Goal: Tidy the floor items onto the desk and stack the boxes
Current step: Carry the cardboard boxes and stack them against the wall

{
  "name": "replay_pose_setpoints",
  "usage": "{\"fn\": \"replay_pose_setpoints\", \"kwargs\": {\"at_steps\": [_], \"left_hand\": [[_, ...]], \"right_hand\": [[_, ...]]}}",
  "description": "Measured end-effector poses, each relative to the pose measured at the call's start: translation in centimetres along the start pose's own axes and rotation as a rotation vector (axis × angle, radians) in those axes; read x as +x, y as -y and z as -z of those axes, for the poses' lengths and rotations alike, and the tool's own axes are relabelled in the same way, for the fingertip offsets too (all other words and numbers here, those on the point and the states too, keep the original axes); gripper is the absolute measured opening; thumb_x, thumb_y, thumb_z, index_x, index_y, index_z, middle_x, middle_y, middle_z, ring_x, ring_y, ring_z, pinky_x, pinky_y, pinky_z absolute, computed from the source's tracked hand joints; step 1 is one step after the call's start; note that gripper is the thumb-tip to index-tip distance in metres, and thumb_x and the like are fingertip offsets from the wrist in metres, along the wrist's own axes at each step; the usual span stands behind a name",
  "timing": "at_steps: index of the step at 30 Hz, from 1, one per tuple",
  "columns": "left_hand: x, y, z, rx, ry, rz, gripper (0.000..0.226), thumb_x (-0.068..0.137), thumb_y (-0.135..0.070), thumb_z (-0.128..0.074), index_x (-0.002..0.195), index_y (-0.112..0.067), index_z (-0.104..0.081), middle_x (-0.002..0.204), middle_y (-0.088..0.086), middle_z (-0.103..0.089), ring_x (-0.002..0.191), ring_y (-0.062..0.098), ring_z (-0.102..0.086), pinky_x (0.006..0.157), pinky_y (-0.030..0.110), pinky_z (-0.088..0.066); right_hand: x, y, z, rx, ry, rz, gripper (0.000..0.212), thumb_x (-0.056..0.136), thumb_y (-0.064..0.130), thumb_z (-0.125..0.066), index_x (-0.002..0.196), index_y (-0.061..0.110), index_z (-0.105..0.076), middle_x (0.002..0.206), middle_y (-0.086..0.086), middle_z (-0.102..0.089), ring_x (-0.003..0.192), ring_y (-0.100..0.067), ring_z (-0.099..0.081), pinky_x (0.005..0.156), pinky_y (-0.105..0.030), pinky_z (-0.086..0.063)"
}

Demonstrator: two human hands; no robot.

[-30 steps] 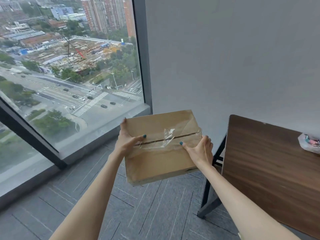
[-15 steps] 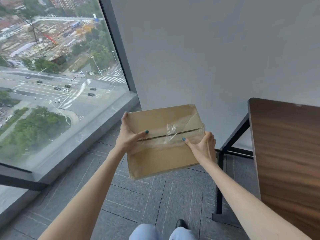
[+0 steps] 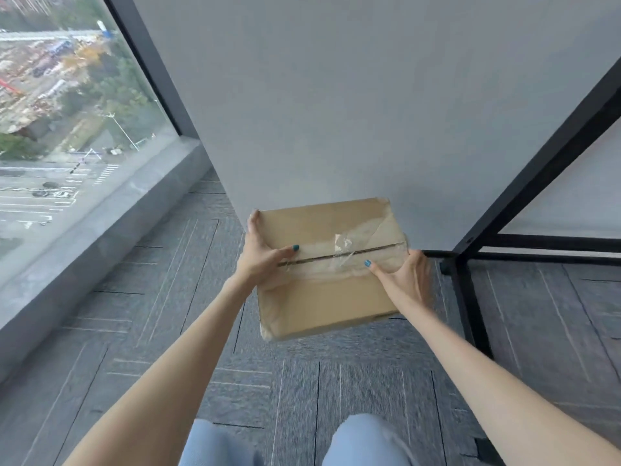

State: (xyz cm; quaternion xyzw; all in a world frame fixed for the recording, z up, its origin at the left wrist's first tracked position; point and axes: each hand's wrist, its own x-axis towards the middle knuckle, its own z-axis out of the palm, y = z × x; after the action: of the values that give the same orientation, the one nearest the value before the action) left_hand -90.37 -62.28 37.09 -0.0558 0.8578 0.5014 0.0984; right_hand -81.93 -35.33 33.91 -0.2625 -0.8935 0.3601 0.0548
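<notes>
Both-handed, fingers (image 3: pixel 257 227) around cardboard box (image 3: pixel 322 297).

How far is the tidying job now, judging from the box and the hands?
Nothing looks finished in this view: no stack of boxes is visible. In hand: the cardboard box, its seam covered with clear tape, is held off the carpet floor between the left hand and the right hand, beside the black desk frame. Left: setting it down and stacking; the desktop is out of view.
</notes>
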Motion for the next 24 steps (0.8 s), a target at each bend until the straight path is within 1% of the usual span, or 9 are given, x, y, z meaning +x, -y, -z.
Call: {"fn": "replay_pose_setpoints", "kwargs": {"at_steps": [3, 6, 9, 11, 14, 18, 20, 22, 24], "left_hand": [[3.7, 5.8, -4.3, -0.022, 0.030, -0.018, 0.122, 0.051, -0.048, -0.083, 0.146, -0.035, -0.009, 0.149, 0.001, -0.028, 0.132, 0.021, -0.040, 0.111, 0.043, -0.035], [6.2, 10.9, -8.1, -0.032, 0.060, 0.007, 0.124, 0.045, -0.054, -0.081, 0.144, -0.040, -0.009, 0.145, 0.004, -0.034, 0.128, 0.024, -0.044, 0.110, 0.045, -0.037], [7.9, 14.7, -11.1, -0.027, 0.080, 0.028, 0.124, 0.045, -0.055, -0.082, 0.144, -0.042, -0.009, 0.144, 0.003, -0.038, 0.126, 0.024, -0.047, 0.108, 0.045, -0.039], [8.6, 16.9, -12.7, -0.017, 0.090, 0.028, 0.124, 0.050, -0.051, -0.084, 0.147, -0.039, -0.008, 0.147, 0.003, -0.037, 0.128, 0.024, -0.046, 0.109, 0.043, -0.038], [9.2, 19.3, -14.1, 0.017, 0.061, 0.022, 0.117, 0.064, -0.043, -0.085, 0.151, -0.034, -0.008, 0.149, 0.004, -0.036, 0.132, 0.024, -0.042, 0.111, 0.038, -0.034], [9.6, 19.8, -14.4, 0.074, 0.061, 0.020, 0.109, 0.073, -0.045, -0.079, 0.153, -0.032, -0.006, 0.150, 0.010, -0.033, 0.134, 0.028, -0.039, 0.110, 0.037, -0.031], [9.7, 19.6, -14.2, 0.166, 0.086, 0.007, 0.108, 0.077, -0.051, -0.073, 0.154, -0.029, -0.001, 0.152, 0.013, -0.029, 0.136, 0.031, -0.037, 0.112, 0.041, -0.030], [9.9, 19.1, -13.8, 0.332, 0.137, 0.011, 0.104, 0.081, -0.059, -0.064, 0.153, -0.025, 0.003, 0.157, 0.015, -0.016, 0.139, 0.035, -0.032, 0.113, 0.047, -0.030], [9.9, 18.2, -13.3, 0.557, 0.168, 0.006, 0.095, 0.084, -0.064, -0.055, 0.152, -0.023, -0.001, 0.157, 0.020, -0.003, 0.138, 0.044, -0.028, 0.108, 0.054, -0.033]], "right_hand": [[2.3, -4.6, -4.9, -0.088, -0.034, -0.004, 0.082, 0.066, 0.062, -0.074, 0.115, 0.006, -0.040, 0.114, -0.010, -0.046, 0.105, -0.027, -0.046, 0.079, -0.034, -0.040], [3.6, -8.8, -8.9, -0.132, -0.033, -0.024, 0.082, 0.067, 0.063, -0.072, 0.116, 0.007, -0.039, 0.119, -0.011, -0.046, 0.109, -0.027, -0.045, 0.077, -0.035, -0.039], [4.6, -12.3, -12.2, -0.151, -0.025, -0.052, 0.083, 0.068, 0.064, -0.071, 0.119, 0.007, -0.038, 0.124, -0.012, -0.045, 0.113, -0.028, -0.043, 0.076, -0.035, -0.039], [4.8, -14.0, -13.8, -0.168, -0.020, -0.077, 0.087, 0.068, 0.064, -0.070, 0.123, 0.006, -0.037, 0.128, -0.013, -0.044, 0.118, -0.030, -0.042, 0.080, -0.038, -0.042], [4.8, -15.0, -15.2, -0.217, -0.050, -0.066, 0.087, 0.069, 0.065, -0.069, 0.124, 0.006, -0.037, 0.129, -0.013, -0.045, 0.118, -0.030, -0.043, 0.083, -0.039, -0.044], [5.0, -14.6, -15.9, -0.256, -0.044, -0.073, 0.095, 0.070, 0.069, -0.066, 0.131, 0.003, -0.034, 0.135, -0.017, -0.042, 0.122, -0.032, -0.043, 0.092, -0.044, -0.048], [5.1, -14.5, -16.0, -0.273, -0.012, -0.088, 0.098, 0.071, 0.071, -0.064, 0.133, 0.002, -0.032, 0.138, -0.019, -0.040, 0.126, -0.034, -0.041, 0.095, -0.046, -0.047], [5.2, -14.5, -15.8, -0.276, 0.027, -0.102, 0.103, 0.072, 0.073, -0.060, 0.138, 0.001, -0.029, 0.142, -0.021, -0.037, 0.129, -0.035, -0.039, 0.099, -0.048, -0.044], [5.0, -14.3, -15.5, -0.254, 0.071, -0.110, 0.110, 0.075, 0.074, -0.056, 0.147, 0.001, -0.017, 0.152, -0.022, -0.027, 0.137, -0.035, -0.031, 0.109, -0.049, -0.035]]}}
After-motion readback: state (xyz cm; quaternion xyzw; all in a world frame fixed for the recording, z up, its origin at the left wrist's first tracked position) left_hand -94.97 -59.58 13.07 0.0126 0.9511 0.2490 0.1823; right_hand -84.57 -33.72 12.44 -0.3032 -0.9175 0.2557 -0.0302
